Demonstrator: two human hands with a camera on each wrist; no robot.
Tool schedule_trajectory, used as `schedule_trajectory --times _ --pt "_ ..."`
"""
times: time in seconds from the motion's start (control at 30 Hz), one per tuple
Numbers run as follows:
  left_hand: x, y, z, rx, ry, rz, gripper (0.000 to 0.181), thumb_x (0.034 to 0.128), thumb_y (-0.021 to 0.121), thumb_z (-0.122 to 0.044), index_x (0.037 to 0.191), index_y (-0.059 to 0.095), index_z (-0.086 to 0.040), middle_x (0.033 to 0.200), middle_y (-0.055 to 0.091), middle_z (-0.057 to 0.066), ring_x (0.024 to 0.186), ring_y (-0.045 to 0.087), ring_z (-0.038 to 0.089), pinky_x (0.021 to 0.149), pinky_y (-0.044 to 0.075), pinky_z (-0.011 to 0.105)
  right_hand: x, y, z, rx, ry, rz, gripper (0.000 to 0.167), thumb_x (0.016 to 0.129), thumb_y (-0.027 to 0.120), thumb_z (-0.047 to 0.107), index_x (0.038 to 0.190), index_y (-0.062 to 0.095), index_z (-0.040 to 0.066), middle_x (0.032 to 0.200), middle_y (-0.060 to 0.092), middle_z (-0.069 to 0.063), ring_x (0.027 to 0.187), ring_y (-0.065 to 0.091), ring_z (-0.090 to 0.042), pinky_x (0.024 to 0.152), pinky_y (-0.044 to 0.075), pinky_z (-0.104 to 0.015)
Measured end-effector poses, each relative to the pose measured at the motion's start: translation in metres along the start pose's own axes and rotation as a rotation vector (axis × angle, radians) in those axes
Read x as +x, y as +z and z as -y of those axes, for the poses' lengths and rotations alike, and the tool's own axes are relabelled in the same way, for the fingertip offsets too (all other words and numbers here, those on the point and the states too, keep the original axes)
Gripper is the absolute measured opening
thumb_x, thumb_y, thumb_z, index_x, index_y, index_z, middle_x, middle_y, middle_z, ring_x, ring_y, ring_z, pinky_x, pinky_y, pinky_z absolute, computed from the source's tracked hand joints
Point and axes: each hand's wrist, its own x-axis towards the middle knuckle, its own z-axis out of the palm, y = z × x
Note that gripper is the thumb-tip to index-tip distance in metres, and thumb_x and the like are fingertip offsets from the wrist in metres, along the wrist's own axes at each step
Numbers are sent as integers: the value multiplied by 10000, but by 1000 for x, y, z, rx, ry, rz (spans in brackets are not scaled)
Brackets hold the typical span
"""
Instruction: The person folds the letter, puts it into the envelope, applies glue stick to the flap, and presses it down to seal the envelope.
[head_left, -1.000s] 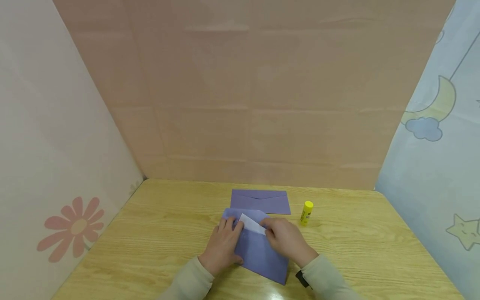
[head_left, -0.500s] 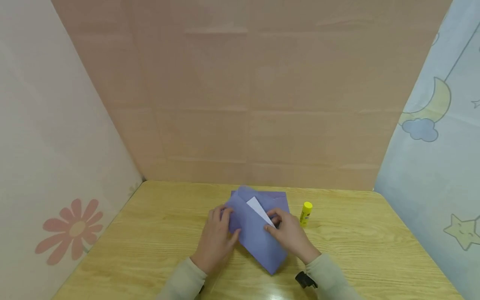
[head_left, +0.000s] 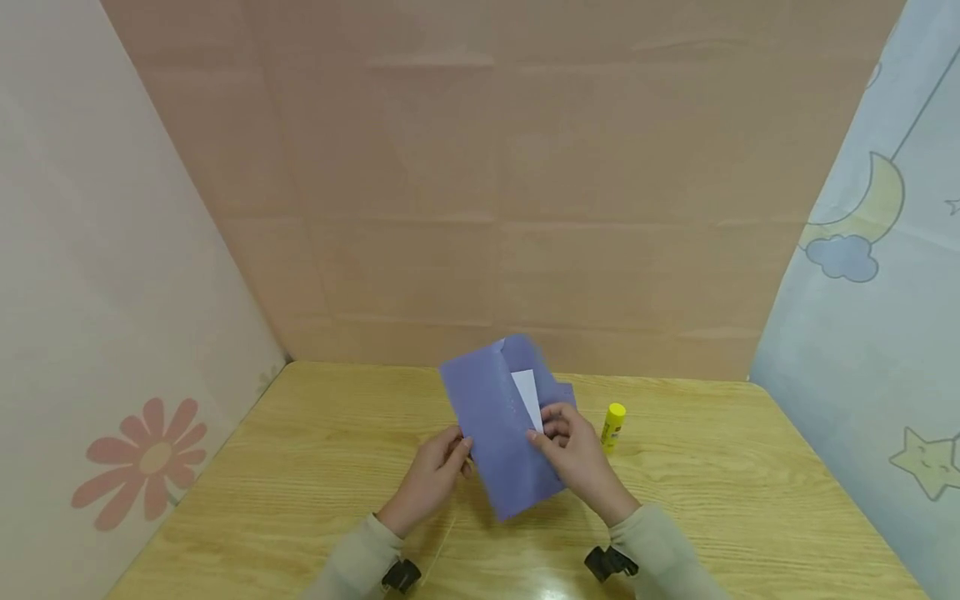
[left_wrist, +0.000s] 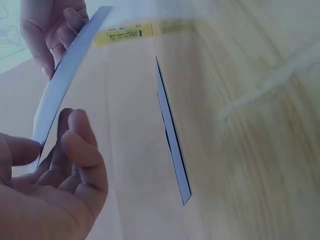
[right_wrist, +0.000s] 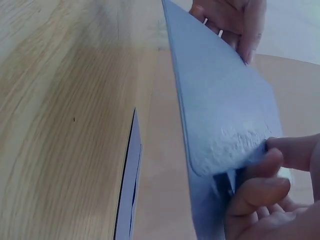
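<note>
Both hands hold a purple envelope tilted up off the table, its flap open and a white paper sticking out of its mouth. My left hand pinches the envelope's left edge between thumb and fingers. At the mouth, my right hand grips the envelope, thumb on the near face and fingers behind, beside the white paper. In the left wrist view, the held envelope appears nearly edge-on. The right wrist view shows a wrinkled patch on the envelope.
A second purple envelope lies on the wooden table, mostly hidden behind the held one in the head view. To the right stands a yellow glue stick. Upright panels border the table at left, back and right.
The envelope has been lifted off the table and turned, its flap swinging toward the upper right. My left hand has gone from lying on the envelope to pinching its left edge.
</note>
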Motion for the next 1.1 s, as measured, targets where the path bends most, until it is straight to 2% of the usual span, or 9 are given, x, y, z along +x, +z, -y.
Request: schedule_trajectory --times 0.13,0.2,0.4,0.57,0.73,0.9,1.1 --pt "0 0 -1 -3 5 -21 276 1097 395 -207 981 568 -26 829 626 104 740 625 300 532 484 280 -1 1 1 30 -37 38 145 986 614 67 1107 558 11 762 599 -106 529 495 -146 515 450 -271" --pt "1 0 -2 1 1 -26 272 1097 393 -194 968 564 -26 830 617 130 734 615 293 551 479 271 -2 1 1 33 -56 44 111 1008 568 49 1110 558 7 725 561 -106 509 475 -146 504 437 -276" --pt "1 0 -2 -25 -1 -7 289 1098 382 -173 901 530 -23 801 587 226 686 585 332 540 443 249 -5 -2 4 -20 -93 94 141 1033 533 77 1150 599 35 705 562 -108 509 488 -148 511 446 -285" --pt "2 2 -3 -27 5 -11 298 1098 384 -177 888 530 -24 762 603 150 675 598 312 543 462 254 -6 -3 5 -34 -75 132 197 1015 591 148 1143 629 4 768 613 -118 533 540 -177 537 488 -309" --pt "0 4 -6 -33 -14 -11 283 1093 408 -195 931 563 -22 749 606 100 645 581 205 533 439 231 -5 -3 5 -75 -85 75 192 943 701 161 1075 713 21 915 685 -65 672 585 -133 617 513 -273" --pt "0 5 -7 -87 -40 -1 281 1092 411 -201 960 562 -4 765 609 129 615 532 120 510 394 217 -4 -5 3 -91 -79 36 149 911 740 147 1039 758 74 946 720 -37 807 646 -117 715 533 -250" --pt "0 7 -7 -138 -66 6 274 1095 398 -191 1011 557 16 801 606 181 631 531 147 512 377 216 -4 -8 6 -18 -58 45 204 891 761 145 1055 739 25 931 720 -81 809 663 -133 727 540 -248"
